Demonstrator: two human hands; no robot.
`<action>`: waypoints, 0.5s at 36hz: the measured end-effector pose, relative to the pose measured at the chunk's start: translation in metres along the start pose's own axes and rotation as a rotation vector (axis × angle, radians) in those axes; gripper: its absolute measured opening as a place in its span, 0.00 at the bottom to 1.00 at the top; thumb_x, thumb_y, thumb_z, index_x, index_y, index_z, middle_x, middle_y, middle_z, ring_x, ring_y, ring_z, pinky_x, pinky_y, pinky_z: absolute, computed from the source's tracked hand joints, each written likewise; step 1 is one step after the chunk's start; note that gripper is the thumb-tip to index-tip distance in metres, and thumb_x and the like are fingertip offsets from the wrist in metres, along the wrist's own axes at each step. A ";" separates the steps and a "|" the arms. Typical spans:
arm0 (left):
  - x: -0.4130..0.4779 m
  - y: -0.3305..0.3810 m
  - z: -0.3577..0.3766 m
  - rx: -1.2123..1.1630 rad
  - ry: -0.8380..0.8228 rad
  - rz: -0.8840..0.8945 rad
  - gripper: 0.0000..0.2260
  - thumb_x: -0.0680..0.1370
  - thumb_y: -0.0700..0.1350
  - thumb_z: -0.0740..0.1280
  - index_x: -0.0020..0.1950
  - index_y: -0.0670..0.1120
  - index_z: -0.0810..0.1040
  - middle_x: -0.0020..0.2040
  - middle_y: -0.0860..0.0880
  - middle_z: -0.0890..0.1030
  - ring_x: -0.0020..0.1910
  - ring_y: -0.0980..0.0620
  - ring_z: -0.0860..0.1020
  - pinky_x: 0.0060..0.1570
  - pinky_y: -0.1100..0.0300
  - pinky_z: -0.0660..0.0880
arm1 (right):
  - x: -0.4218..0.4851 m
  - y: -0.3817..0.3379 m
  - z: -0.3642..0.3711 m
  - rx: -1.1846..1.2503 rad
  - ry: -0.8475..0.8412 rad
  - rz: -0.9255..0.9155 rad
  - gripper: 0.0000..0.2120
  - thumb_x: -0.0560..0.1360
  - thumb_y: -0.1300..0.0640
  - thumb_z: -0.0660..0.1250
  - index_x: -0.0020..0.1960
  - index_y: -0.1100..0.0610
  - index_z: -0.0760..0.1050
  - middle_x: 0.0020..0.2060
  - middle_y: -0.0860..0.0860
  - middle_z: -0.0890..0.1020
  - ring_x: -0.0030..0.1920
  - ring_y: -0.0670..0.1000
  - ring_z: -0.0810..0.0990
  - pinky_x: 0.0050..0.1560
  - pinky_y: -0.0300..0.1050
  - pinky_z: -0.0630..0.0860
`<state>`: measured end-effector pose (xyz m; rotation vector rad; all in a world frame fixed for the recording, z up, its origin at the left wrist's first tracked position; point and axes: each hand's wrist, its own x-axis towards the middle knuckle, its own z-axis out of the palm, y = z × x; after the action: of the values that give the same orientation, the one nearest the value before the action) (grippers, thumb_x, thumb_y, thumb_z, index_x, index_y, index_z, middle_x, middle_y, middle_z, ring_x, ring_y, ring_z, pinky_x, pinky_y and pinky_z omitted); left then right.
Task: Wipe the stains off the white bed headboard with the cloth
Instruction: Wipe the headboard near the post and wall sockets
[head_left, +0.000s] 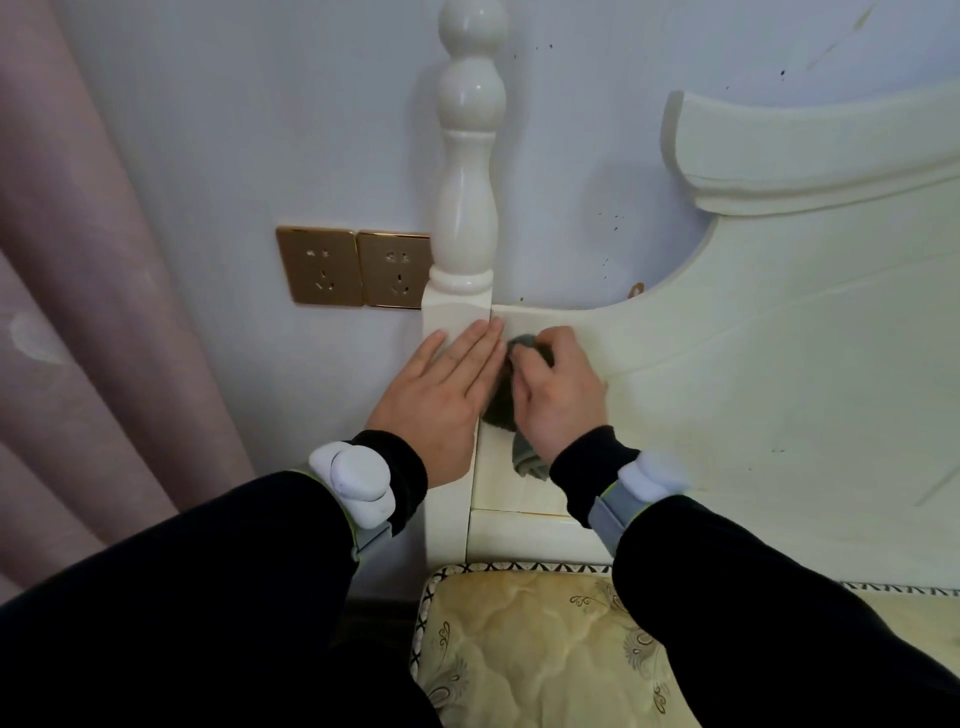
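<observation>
Under your right hand (558, 389) the cloth (500, 402) is soft, matt grey fabric against the headboard (753, 374), smooth cream-white with a light sheen. Above your left hand (441, 395) the turned post (465, 208) shines glossy like lacquer; the socket plates (358, 267) left of it look like polished gold metal.

The glossy white wooden bed headboard (753, 364), with a turned post (467, 208) at its left, stands beyond the near beige quilted mattress (519, 649); the right hand (558, 395) grips a crumpled grey cloth (500, 402) against its left panel, the left hand (441, 400) flat on the post.
</observation>
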<state>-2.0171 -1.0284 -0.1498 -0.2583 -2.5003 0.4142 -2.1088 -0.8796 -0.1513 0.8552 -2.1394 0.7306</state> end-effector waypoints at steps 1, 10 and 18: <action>-0.003 0.000 0.001 -0.004 -0.009 -0.007 0.36 0.73 0.44 0.57 0.81 0.38 0.54 0.83 0.41 0.49 0.82 0.44 0.48 0.78 0.43 0.51 | -0.004 0.001 0.002 -0.001 -0.010 0.002 0.11 0.79 0.56 0.61 0.54 0.61 0.77 0.49 0.53 0.73 0.42 0.54 0.73 0.38 0.50 0.77; -0.019 0.001 0.007 0.023 -0.059 -0.072 0.38 0.73 0.44 0.57 0.82 0.39 0.49 0.83 0.41 0.43 0.82 0.44 0.44 0.79 0.43 0.50 | 0.012 -0.003 -0.004 0.019 0.185 -0.018 0.08 0.76 0.59 0.67 0.52 0.62 0.80 0.49 0.58 0.76 0.42 0.57 0.77 0.35 0.46 0.75; -0.020 0.003 0.005 -0.035 -0.078 -0.091 0.38 0.73 0.43 0.57 0.82 0.39 0.49 0.83 0.41 0.42 0.82 0.44 0.43 0.79 0.43 0.49 | -0.025 0.011 0.013 -0.100 -0.069 -0.149 0.08 0.73 0.66 0.70 0.52 0.65 0.78 0.50 0.60 0.75 0.43 0.60 0.75 0.33 0.52 0.78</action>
<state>-2.0037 -1.0318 -0.1648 -0.1443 -2.5857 0.3505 -2.1088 -0.8739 -0.1809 0.9863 -2.1270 0.5212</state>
